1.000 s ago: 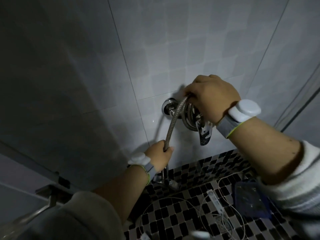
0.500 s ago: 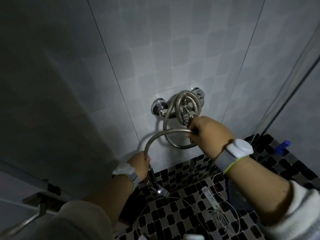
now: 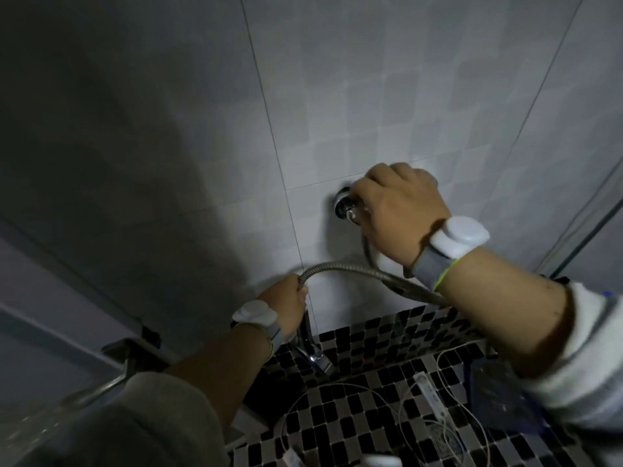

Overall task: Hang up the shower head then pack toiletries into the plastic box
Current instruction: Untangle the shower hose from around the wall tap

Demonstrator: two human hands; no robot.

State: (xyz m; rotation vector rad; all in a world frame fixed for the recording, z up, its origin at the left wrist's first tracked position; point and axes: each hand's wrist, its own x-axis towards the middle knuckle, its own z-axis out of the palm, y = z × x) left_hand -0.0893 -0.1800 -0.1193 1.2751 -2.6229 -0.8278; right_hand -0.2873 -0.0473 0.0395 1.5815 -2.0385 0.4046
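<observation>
At the lower right of the frame a dark blue translucent plastic box [image 3: 488,392] sits on the black-and-white mosaic tiled floor [image 3: 371,382], mostly hidden behind the right forearm; its contents cannot be made out. Left of it lie a white tube-like item [image 3: 433,397] and a thin white looping cord [image 3: 404,429]. In mid-frame the right hand [image 3: 401,210] is closed over the chrome wall fitting [image 3: 345,204] on the pale grey tiled wall [image 3: 337,96], hiding what it grips. The left hand [image 3: 286,306], lower centre, is curled tight around the ribbed silver shower hose [image 3: 340,266], which arcs between both hands; the chrome shower head handle [image 3: 312,345] hangs below that fist.
</observation>
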